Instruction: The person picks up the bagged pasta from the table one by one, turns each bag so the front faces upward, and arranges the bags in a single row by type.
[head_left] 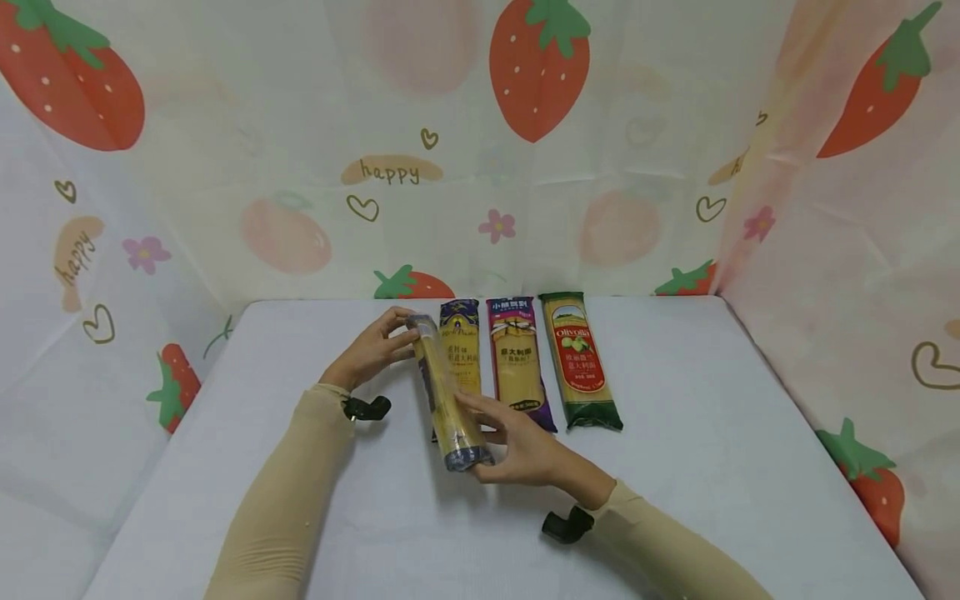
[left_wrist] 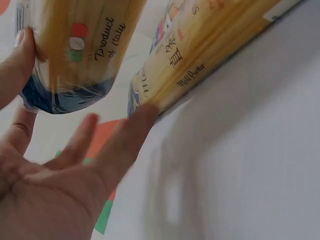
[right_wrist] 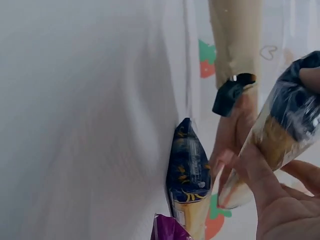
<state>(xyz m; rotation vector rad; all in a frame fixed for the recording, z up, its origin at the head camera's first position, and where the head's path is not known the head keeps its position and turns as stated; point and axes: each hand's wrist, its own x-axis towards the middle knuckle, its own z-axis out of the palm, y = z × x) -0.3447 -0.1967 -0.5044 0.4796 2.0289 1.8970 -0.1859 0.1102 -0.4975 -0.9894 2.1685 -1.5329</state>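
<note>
Both hands hold a clear pack of spaghetti [head_left: 447, 400] with dark blue ends, tilted above the table. My left hand [head_left: 377, 348] has thumb and fingertips at its far end; in the left wrist view the thumb lies against the printed wrapper [left_wrist: 75, 50] and the other fingers spread below. My right hand [head_left: 536, 450] grips the near end, fingers along one side and thumb at the blue end, as the right wrist view shows the pack [right_wrist: 275, 130]. Right behind it lies a blue-and-yellow spaghetti pack [head_left: 461, 343], partly hidden by the held one.
To the right lie a purple-ended spaghetti pack [head_left: 517, 358] and a green-ended one with a red label [head_left: 579, 358], side by side near the back of the white table [head_left: 675, 500]. Strawberry-print cloth [head_left: 465, 92] hangs round the back and sides.
</note>
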